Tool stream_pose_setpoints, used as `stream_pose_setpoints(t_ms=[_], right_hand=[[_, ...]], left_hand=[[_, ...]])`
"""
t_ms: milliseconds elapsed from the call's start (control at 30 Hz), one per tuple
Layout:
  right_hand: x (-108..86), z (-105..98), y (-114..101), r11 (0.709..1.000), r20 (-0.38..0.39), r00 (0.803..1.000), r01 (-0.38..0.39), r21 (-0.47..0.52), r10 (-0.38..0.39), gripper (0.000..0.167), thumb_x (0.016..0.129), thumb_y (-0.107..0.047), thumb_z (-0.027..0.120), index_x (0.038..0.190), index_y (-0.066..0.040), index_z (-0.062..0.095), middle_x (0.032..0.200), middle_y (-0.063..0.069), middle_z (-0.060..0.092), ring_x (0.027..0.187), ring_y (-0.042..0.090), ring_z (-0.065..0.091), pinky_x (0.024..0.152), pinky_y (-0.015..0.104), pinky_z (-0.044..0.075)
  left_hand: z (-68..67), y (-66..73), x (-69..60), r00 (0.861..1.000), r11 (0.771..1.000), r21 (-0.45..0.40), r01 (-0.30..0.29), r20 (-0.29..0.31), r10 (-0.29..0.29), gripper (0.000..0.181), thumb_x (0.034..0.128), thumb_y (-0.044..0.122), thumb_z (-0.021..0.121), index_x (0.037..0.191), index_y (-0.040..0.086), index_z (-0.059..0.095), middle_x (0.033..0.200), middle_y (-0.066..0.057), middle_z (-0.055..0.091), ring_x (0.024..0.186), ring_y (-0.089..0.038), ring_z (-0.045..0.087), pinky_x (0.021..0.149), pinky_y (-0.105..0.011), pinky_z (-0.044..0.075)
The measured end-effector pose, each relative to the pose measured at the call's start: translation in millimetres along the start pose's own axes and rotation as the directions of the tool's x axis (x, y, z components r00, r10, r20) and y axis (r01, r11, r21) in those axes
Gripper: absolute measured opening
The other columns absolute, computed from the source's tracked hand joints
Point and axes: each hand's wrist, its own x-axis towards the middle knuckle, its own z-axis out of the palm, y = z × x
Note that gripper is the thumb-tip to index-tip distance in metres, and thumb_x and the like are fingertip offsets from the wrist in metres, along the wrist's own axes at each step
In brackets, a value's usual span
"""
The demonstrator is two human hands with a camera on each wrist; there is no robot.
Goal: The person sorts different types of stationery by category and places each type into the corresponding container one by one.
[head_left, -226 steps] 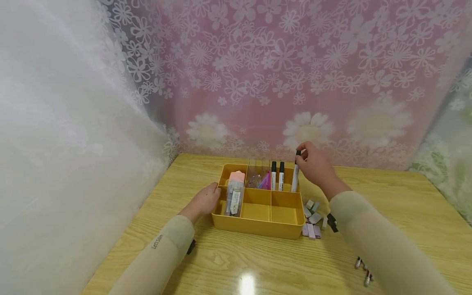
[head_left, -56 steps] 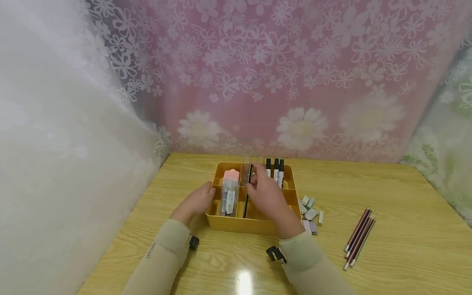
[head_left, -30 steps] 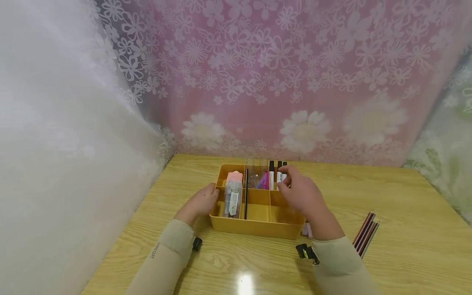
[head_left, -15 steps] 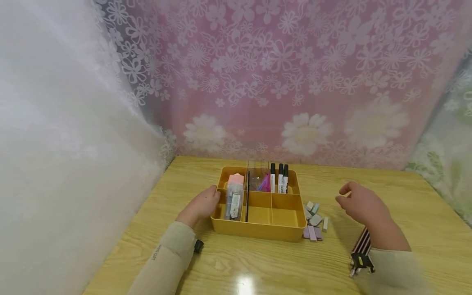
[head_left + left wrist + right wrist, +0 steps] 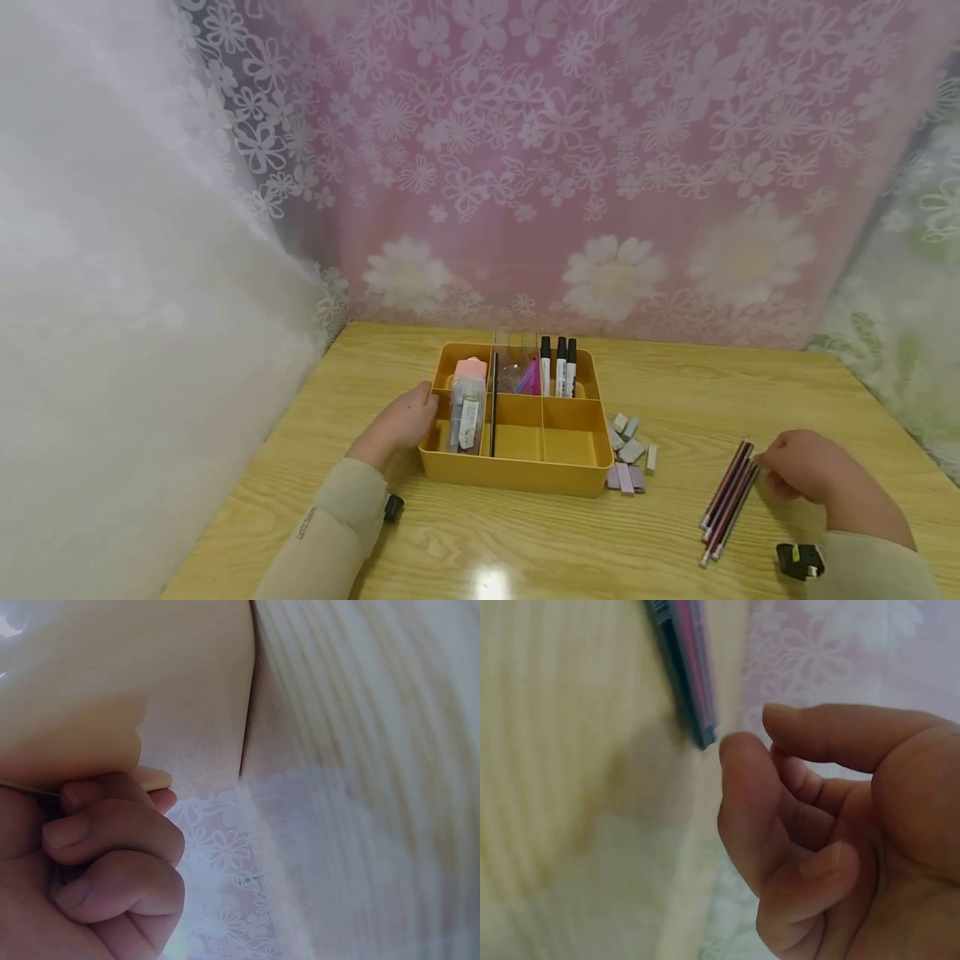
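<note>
Hands well apart: the left hand [image 5: 396, 425] grips the left rim of the yellow box [image 5: 517, 477], while the right hand [image 5: 813, 467], just shifted over to the loose pencils [image 5: 729, 500], is loosely curled, thumb and forefinger parted, holding nothing.

A dark pencil [image 5: 493, 408] has been left leaning along the left divider of the box's front middle compartment, so one is placed and the bundle, I judge, remains outside; whether the right fingertips touch it is unclear. Erasers [image 5: 632, 451] sit just beside the box's right wall; bare bench [image 5: 577, 550] separates them from the bundle. Upright markers [image 5: 561, 371] rise above the back rim, calling for lifted passes there.
</note>
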Motion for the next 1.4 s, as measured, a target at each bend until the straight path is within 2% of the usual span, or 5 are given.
stream_pose_setpoints(t_ms=[367, 633, 1067, 1267, 1400], right_hand=[[4.7, 12.5, 9.9, 0.984, 0.088, 0.992, -0.098, 0.148, 0.086, 0.031, 0.098, -0.017, 0.057, 0.068, -0.010, 0.059, 0.060, 0.000, 0.056, 0.049, 0.011, 0.049, 0.049, 0.027, 0.042], [8.7, 13.2, 10.0, 0.986, 0.120, 0.990, -0.097, 0.136, 0.081, 0.042, 0.098, -0.020, 0.056, 0.056, -0.017, 0.052, 0.050, -0.004, 0.046, 0.043, 0.007, 0.035, 0.047, 0.026, 0.037], [11.4, 17.7, 9.7, 0.990, 0.081, 0.993, -0.091, 0.108, 0.082, 0.043, 0.101, -0.024, 0.046, 0.065, -0.008, 0.062, 0.055, 0.001, 0.056, 0.046, 0.011, 0.047, 0.046, 0.026, 0.042], [11.4, 15.0, -2.7, 0.995, 0.059, 0.998, 0.000, 0.102, -0.006, 0.037, 0.107, -0.025, 0.037, 0.092, 0.004, 0.055, 0.067, 0.006, 0.055, 0.052, 0.017, 0.053, 0.052, 0.034, 0.051], [6.6, 15.6, -24.8, 0.983, 0.006, 0.995, 0.102, 0.155, -0.105, 0.031, 0.108, -0.021, 0.036, 0.088, 0.000, 0.046, 0.068, 0.008, 0.053, 0.052, 0.019, 0.047, 0.050, 0.035, 0.047]], left_hand=[[3.8, -2.1, 0.6, 1.000, 0.999, 0.041, -0.018, -0.007, 0.019, 0.048, 0.1114, 0.031, 0.029, 0.146, 0.002, 0.044, 0.141, -0.016, 0.055, 0.129, -0.031, 0.053, 0.109, -0.054, 0.039], [2.6, -0.6, 1.3, 1.000, 0.998, 0.059, -0.025, -0.008, 0.025, 0.048, 0.1111, 0.030, 0.029, 0.146, 0.000, 0.043, 0.142, -0.017, 0.054, 0.130, -0.032, 0.052, 0.110, -0.053, 0.039], [1.2, -3.3, 0.1, 1.000, 0.999, 0.047, 0.001, 0.003, -0.001, 0.049, 0.1113, 0.030, 0.029, 0.147, 0.000, 0.042, 0.144, -0.017, 0.053, 0.131, -0.032, 0.051, 0.110, -0.054, 0.038], [1.0, -5.1, 1.5, 1.000, 0.999, 0.047, 0.008, 0.000, -0.008, 0.050, 0.1112, 0.031, 0.028, 0.148, 0.001, 0.042, 0.144, -0.016, 0.053, 0.131, -0.031, 0.051, 0.111, -0.053, 0.038], [0.0, -4.6, 3.4, 1.000, 0.999, 0.044, -0.003, -0.003, 0.003, 0.050, 0.1111, 0.031, 0.028, 0.148, 0.001, 0.041, 0.144, -0.016, 0.053, 0.131, -0.031, 0.051, 0.110, -0.054, 0.038]])
